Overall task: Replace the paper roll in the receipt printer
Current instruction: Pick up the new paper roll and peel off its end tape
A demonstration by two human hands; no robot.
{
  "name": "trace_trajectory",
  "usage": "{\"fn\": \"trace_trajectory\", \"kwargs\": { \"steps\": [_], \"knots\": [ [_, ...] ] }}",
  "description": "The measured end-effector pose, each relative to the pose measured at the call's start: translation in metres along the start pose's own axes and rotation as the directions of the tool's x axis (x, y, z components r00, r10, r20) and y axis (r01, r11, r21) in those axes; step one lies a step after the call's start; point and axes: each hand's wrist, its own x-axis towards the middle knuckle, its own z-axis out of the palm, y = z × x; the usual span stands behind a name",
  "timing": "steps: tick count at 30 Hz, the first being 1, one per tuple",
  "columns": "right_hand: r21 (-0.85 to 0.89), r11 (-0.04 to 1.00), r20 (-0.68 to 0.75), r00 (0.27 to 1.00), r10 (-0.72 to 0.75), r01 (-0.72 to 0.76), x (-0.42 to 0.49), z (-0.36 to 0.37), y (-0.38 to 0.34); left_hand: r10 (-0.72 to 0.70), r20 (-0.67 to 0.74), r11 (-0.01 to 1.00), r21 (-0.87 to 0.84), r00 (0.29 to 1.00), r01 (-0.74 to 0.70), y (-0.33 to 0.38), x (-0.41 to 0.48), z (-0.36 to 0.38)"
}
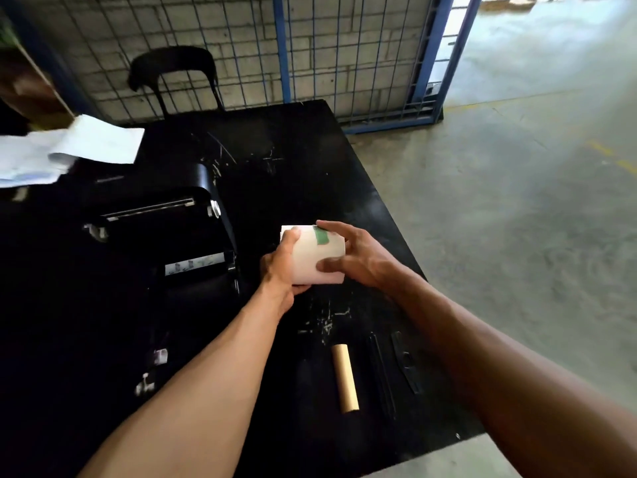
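Observation:
A white paper roll (315, 255) with a green tape strip on top is held just above the black table (293, 160), right of the printer. My left hand (281, 267) grips its left end from below. My right hand (358, 255) holds its right side, thumb on the front and fingertips by the green tape. The black receipt printer (179, 236) stands to the left with its lid raised and its bay dark. An empty brown cardboard core (344, 381) lies on the table nearer to me.
Two black plastic strips (396, 363) lie right of the core. Loose white papers (69, 150) sit at the table's far left. A black chair (175, 77) stands behind the table before a blue wire-mesh fence (344, 46). Concrete floor lies to the right.

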Motion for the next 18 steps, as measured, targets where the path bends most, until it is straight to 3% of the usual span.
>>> {"fn": "trace_trajectory", "kwargs": {
  "steps": [5,10,18],
  "knots": [
    [-0.069,0.995,-0.023,0.997,-0.077,0.075,-0.045,0.015,-0.008,0.041,0.013,0.995,-0.091,0.999,-0.039,-0.013,-0.047,-0.015],
    [-0.149,0.986,-0.011,0.997,-0.074,0.072,-0.081,0.026,-0.022,0.076,-0.100,0.987,-0.133,0.992,-0.089,-0.019,-0.085,-0.035],
    [-0.555,0.819,-0.043,0.979,-0.200,0.143,-0.114,0.051,-0.065,0.111,-0.074,0.993,-0.036,0.991,-0.114,-0.014,-0.107,-0.075]
  ]
}}
